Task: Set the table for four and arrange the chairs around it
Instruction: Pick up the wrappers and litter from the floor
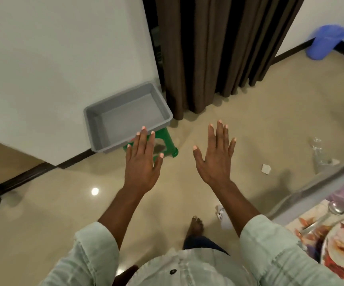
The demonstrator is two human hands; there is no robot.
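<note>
My left hand and my right hand are stretched out in front of me, palms down, fingers straight and spread, holding nothing. Both hover over the floor. At the bottom right is a corner of the glass table with a floral placemat, a plate and a metal spoon on it. A grey plastic tub sits on a green stool by the wall, just beyond my left fingertips.
Brown curtains hang ahead. A blue bin stands at the far right wall. Paper scraps and a crumpled clear wrapper lie on the beige tiled floor. My bare foot is below.
</note>
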